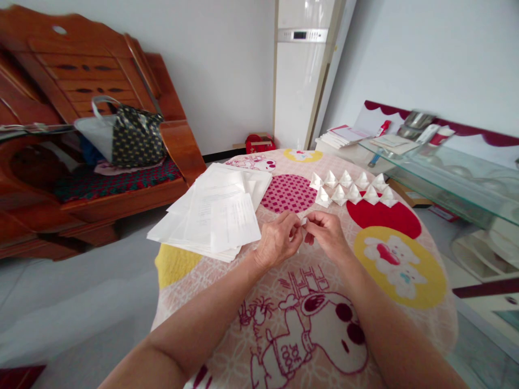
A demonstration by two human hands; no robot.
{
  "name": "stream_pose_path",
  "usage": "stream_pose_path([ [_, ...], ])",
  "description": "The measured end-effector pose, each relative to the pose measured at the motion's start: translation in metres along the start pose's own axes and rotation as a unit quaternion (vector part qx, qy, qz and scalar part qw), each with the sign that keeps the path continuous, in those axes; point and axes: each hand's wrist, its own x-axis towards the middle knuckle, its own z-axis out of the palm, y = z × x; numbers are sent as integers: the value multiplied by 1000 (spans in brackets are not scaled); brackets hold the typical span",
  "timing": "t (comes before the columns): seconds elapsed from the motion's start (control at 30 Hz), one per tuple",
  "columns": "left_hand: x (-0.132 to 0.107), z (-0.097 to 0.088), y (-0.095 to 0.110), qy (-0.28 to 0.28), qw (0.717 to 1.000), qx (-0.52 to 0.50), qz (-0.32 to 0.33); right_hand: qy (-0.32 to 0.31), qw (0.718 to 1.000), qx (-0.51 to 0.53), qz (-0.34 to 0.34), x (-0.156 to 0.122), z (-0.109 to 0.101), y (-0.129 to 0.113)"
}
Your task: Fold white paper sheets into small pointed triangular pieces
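My left hand (278,240) and my right hand (326,232) meet over the middle of the cloth-covered table (308,324). Both are pinched on a small folded piece of white paper (303,221), mostly hidden by the fingers. To the left of my left hand lies a loose stack of white paper sheets (219,210). Beyond my right hand, several small folded white paper shapes (352,189) stand in two rows on the cloth.
A wooden bench (81,135) with a patterned bag (133,135) stands at the left. A tall white appliance (302,70) stands in the far corner. A glass shelf (446,173) with papers and a metal pot runs along the right.
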Motion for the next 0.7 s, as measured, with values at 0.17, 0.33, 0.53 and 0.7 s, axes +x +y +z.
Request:
stream_pose_path([
  [0.17, -1, -2, 3, -2, 1000, -21, 8, 9, 1000, 3, -3, 1, 1, 2],
  [0.33, 2, -5, 0, 8, 992, -101, -69, -13, 1000, 7, 1, 0, 0, 1],
  [0.53, 8, -2, -10, -15, 966, -217, -141, -27, 999, 45, -10, -1, -3, 0],
  [0.7, 11, -4, -14, -33, 943, -282, -173, -7, 995, 94, -11, 0, -5, 4],
])
